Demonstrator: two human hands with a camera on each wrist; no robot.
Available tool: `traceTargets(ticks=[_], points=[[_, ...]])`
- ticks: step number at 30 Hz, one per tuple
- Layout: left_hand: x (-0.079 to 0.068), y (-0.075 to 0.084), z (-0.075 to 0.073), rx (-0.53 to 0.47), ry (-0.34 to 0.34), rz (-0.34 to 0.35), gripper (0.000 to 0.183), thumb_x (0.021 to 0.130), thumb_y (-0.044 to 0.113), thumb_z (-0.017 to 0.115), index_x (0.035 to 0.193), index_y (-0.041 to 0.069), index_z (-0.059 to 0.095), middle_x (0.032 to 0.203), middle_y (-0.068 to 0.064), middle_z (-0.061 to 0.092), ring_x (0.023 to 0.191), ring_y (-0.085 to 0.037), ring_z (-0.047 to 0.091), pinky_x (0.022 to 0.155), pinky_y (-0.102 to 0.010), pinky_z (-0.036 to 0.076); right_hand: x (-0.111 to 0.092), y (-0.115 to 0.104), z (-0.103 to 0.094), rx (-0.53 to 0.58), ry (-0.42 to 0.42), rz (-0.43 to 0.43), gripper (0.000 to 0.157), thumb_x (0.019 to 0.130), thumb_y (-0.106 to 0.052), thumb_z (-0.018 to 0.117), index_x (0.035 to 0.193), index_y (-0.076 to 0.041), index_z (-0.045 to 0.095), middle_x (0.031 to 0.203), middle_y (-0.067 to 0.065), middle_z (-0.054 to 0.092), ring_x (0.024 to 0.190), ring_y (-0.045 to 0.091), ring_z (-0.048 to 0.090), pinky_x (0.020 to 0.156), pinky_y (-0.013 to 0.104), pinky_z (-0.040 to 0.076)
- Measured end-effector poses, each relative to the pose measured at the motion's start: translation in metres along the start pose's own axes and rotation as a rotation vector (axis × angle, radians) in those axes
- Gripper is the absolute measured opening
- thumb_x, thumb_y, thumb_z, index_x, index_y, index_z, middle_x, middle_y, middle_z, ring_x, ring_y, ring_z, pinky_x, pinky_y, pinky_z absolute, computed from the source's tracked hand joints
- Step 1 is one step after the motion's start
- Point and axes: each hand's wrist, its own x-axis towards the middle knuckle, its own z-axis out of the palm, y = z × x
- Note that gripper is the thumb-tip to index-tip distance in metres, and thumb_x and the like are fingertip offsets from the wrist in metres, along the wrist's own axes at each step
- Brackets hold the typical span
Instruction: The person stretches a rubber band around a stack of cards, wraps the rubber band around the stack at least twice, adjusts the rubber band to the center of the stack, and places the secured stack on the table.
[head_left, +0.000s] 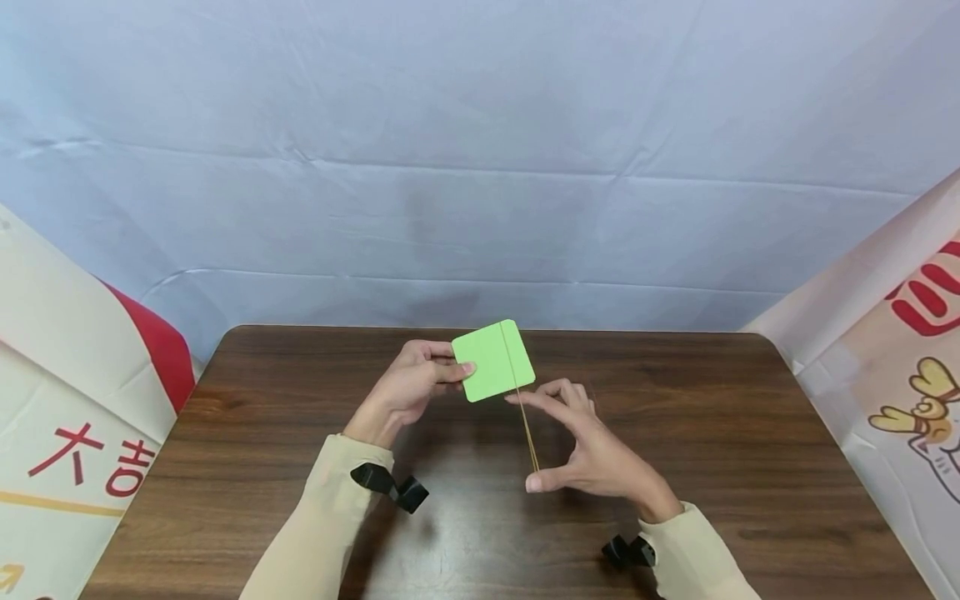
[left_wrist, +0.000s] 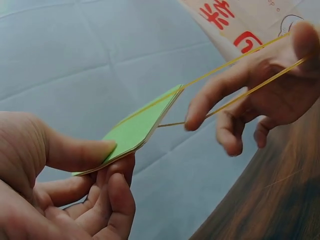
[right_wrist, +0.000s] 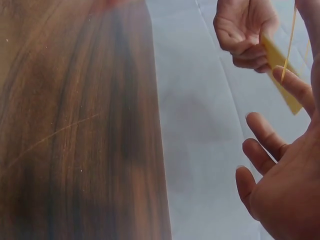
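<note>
Left fingers (head_left: 441, 349): pinching green cards (head_left: 489, 360) | right fingers (head_left: 543, 402): spread, stretching yellow band (left_wrist: 235, 61) | below: wooden table (head_left: 225, 442) | behind: pale cloth (head_left: 480, 125)

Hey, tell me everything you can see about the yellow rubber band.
The rubber band is a thin, plain, yellow loop that looks elastic. It is stretched taut, its strands straight. One strand crosses the face of the green card pad; the other comes out from behind it. Both run to the thumb of the right hand, which holds the far end. One strand passes at the index fingertip, though contact there is hard to tell. It hangs above the table.
</note>
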Motion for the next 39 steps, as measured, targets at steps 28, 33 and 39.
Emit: traceTargets(ticks=[28,33,39], points=[[0.008,-0.006,-0.005,-0.229,0.145,-0.114,0.016,0.094,-0.007,0.063,0.11,-0.01,0.064,0.082,-0.003,0.07,0.065,-0.01,0.062,0.067,-0.025,0.049,0.007,-0.025,0.01,-0.215,0.318,-0.363,0.068,0.095,-0.069,0.041,0.144,-0.027,0.06,0.111,0.006,0.047,0.101,0.024,0.037,0.083,0.041,0.026],[0.008,-0.006,-0.005,-0.256,0.17,-0.107,0.018,0.095,-0.008,0.062,0.112,-0.009,0.064,0.081,-0.003,0.071,0.067,-0.009,0.064,0.066,-0.024,0.049,0.009,-0.026,0.013,-0.442,0.328,-0.31,0.08,0.094,-0.076,0.027,0.154,-0.026,0.046,0.111,0.009,0.046,0.099,0.025,0.038,0.082,0.048,0.024],[0.008,-0.008,-0.005,-0.3,0.197,-0.085,0.013,0.095,-0.008,0.061,0.107,-0.006,0.064,0.08,-0.002,0.071,0.067,-0.009,0.065,0.066,-0.024,0.049,0.011,-0.027,0.016,-0.601,0.314,-0.213,0.1,0.089,-0.084,0.02,0.159,-0.014,0.033,0.112,0.014,0.045,0.101,0.033,0.042,0.087,0.057,0.024]])
